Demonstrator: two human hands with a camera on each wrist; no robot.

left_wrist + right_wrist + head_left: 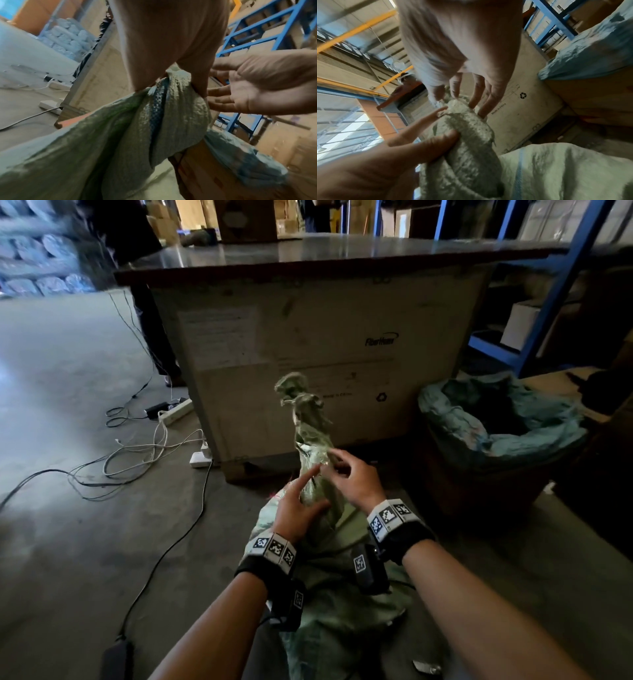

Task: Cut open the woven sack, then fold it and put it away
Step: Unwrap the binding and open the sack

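A green woven sack (329, 594) stands on the floor right in front of me, its twisted neck (308, 422) rising to a tied, frayed top. My left hand (296, 508) holds the neck low down, thumb across the front and index finger stretched up its left side. My right hand (351, 477) is at the neck's right side, fingers loosely bent with the tips touching the fabric. The left wrist view shows the sack (137, 135) running under my left palm (163, 40), with my right hand (257, 83) spread beside it. In the right wrist view my right fingers (476, 92) reach down onto the neck (471, 135).
A large pale crate (325, 344) with a dark top stands just behind the sack. A bin lined with a blue-green bag (496, 426) is at the right, by blue racking (548, 302). Cables and power strips (171, 412) lie on the floor at left. A small metal object (424, 666) lies near my right forearm.
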